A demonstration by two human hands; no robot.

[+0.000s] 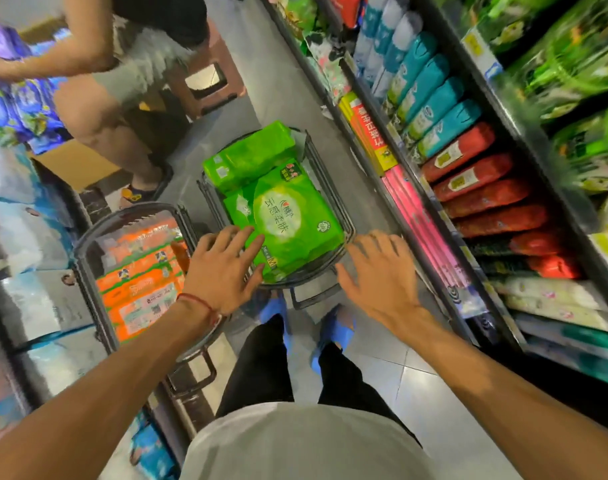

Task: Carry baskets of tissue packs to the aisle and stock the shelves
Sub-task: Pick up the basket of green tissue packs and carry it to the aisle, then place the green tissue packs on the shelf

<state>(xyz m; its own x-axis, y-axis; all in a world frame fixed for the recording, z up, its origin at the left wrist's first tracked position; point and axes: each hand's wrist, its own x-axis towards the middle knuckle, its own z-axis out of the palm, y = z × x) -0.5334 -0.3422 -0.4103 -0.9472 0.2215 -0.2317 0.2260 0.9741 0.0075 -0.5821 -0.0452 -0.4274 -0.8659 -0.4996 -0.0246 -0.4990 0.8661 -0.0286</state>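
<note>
Fingers of both the left hand (222, 268) and the right hand (375, 271) are spread wide and empty, reaching for the top green pack (288, 220) in the basket (347, 220) on the floor, so unloading seems underway, and next comes gripping it for the shelf (503, 109).

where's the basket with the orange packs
On the floor at lower left of the head view, the basket of orange packs sits left of the green-pack basket, partly under the left hand.
</note>
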